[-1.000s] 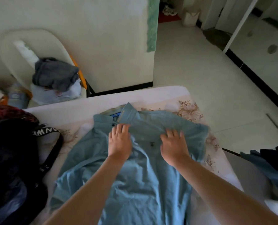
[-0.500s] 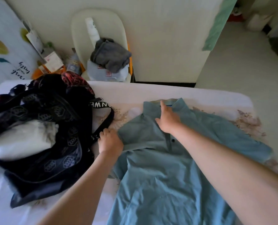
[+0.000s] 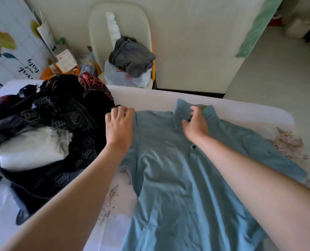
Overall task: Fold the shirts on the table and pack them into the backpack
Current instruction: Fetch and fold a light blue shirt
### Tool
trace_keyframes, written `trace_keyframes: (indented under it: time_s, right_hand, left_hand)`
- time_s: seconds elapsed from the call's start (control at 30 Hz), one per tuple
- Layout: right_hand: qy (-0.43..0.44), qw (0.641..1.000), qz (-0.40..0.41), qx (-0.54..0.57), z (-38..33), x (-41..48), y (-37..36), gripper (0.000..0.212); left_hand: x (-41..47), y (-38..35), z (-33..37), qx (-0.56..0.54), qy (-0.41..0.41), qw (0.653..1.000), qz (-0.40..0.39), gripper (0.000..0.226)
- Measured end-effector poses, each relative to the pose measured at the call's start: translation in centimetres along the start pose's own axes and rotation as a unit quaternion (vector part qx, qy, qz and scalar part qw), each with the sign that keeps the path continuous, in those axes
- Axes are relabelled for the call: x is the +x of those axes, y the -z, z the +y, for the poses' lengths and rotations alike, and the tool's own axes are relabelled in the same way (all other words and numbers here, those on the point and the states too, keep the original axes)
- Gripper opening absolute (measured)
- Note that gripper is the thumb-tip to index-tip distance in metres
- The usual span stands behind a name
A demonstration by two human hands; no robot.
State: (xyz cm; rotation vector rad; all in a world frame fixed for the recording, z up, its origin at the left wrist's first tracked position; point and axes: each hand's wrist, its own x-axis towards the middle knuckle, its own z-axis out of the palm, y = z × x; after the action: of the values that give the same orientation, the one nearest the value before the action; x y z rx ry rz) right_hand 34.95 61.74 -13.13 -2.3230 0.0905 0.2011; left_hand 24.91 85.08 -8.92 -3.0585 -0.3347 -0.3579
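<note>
Right hand [image 3: 195, 122] pinching collar [image 3: 181, 108], left hand [image 3: 119, 125] gripping shirt [image 3: 168, 169] shoulder edge: I'd anchor the collar, draw the shoulder inward, crease straight, no bunching.

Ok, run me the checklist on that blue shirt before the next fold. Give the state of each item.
1. Light blue polo shirt lying front up on the table: ok, with a few wrinkles.
2. Right hand pinching the collar: ok.
3. Left hand gripping the shoulder corner: cannot tell; its fingers curl right at the fabric edge.
4. Sleeve on the person's right folded in: not ok, it lies spread out.
5. Black patterned backpack open for packing: ok, a white folded garment lies inside.
</note>
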Motion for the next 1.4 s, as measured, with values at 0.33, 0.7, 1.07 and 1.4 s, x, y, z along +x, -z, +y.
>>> trace_keyframes:
  time_s: [0.33,0.7,1.07,1.4]
  right_hand:
    - [0.249,0.897,-0.105,-0.349,7.7,-10.2,-1.0,0.062]
    - [0.284,0.923,-0.089,-0.245,11.7,-24.5,6.2,0.031]
    - [-0.052,0.974,0.013,-0.219,16.5,-41.1,8.7,0.019]
    - [-0.26,0.962,0.053,-0.068,15.0,-45.1,8.1,0.012]
  left_hand:
    - [-9.3,-4.8,1.1,-0.022,-0.05,0.957,-0.286,0.067]
    - [-20.6,0.4,5.2,-0.24,-0.133,0.95,-0.15,0.024]
    - [-31.9,2.8,10.5,-0.271,-0.153,0.885,-0.346,0.025]
    - [-37.4,5.8,12.0,-0.265,-0.19,0.857,-0.398,0.07]
